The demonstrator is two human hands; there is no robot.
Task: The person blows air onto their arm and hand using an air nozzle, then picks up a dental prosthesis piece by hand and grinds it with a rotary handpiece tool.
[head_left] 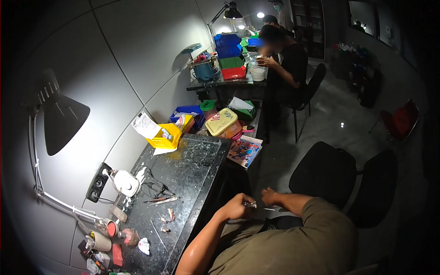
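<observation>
Left hand (237,207): fingers clenched around a small shiny piece (250,205), low before the torso, presumably for close control. Right hand (270,196) just beside, curled; grip cannot be told. Slim tools (167,200) lie left on the worktop (197,156), apparently for reach.

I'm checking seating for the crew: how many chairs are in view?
3: a black chair near the camera wearer, a second black chair behind the seated co-worker, and a red chair at far right. Others may be hidden in the dark.

The wearer's two hands (239,206) (270,196) — one red bin (233,72), one red chair (399,121).
</observation>
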